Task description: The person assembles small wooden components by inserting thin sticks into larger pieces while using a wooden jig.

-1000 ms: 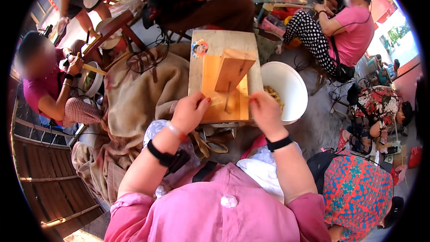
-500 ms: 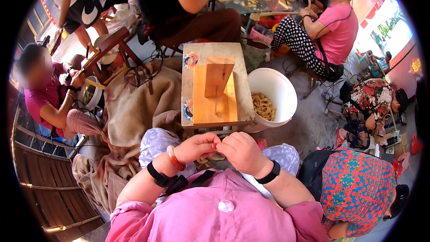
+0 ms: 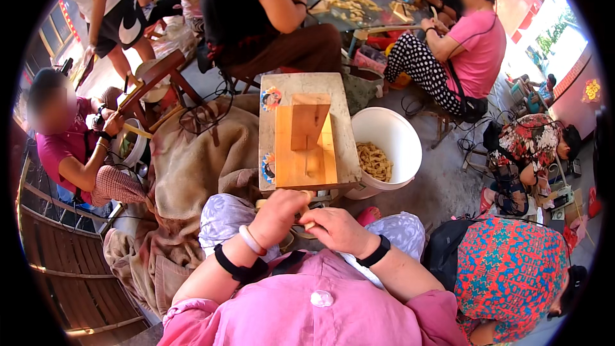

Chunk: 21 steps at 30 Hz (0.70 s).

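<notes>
My left hand is closed, with its back up, just in front of the small wooden stand. Ends of a pale yellow strip show beside its fingers. My right hand is close by on the right. Its thumb and fingers pinch a short pale yellow end. Whether both hands hold one strip I cannot tell, as the fingers hide the middle. Ahead, a wooden block with an upright board rests on the worn stand. To its right, a white bucket holds knotted pale yellow strips.
Brown sacking covers the floor on the left. People sit around a glass table strewn with pale pieces. A person in magenta sits at left. Someone in a patterned top is close on my right. Cables cross the floor.
My left hand has turned back-up and shifted a little left. My right hand has dropped lower, and the hands have parted slightly. More of the pale strip shows now.
</notes>
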Available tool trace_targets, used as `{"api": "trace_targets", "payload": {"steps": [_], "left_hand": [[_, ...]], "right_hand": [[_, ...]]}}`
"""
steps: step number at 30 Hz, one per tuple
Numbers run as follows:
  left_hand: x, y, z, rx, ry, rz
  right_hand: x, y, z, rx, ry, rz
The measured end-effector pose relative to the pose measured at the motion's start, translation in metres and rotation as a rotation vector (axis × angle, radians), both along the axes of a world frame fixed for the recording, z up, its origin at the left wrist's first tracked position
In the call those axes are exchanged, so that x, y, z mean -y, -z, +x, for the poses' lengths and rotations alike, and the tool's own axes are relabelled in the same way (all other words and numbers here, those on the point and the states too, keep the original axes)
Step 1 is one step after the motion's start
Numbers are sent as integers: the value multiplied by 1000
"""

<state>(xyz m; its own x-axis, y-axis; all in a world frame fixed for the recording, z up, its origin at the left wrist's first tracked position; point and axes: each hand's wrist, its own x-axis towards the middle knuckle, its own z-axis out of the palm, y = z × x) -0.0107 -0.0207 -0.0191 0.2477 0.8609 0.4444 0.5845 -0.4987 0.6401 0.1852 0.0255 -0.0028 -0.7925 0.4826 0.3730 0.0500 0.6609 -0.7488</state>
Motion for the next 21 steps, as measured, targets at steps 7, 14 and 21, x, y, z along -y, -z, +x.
{"api": "trace_targets", "payload": {"steps": [7,14,21], "left_hand": [[8,19,-6,665,359,-1135],[6,-30,19,-40,92,-258],[4,7,19,45,-135,-4]], "right_hand": [[-3,13,-1,-29,146,288],[-16,28,6,-142,149,-1079],[-10,17,4,40,138,-353]]}}
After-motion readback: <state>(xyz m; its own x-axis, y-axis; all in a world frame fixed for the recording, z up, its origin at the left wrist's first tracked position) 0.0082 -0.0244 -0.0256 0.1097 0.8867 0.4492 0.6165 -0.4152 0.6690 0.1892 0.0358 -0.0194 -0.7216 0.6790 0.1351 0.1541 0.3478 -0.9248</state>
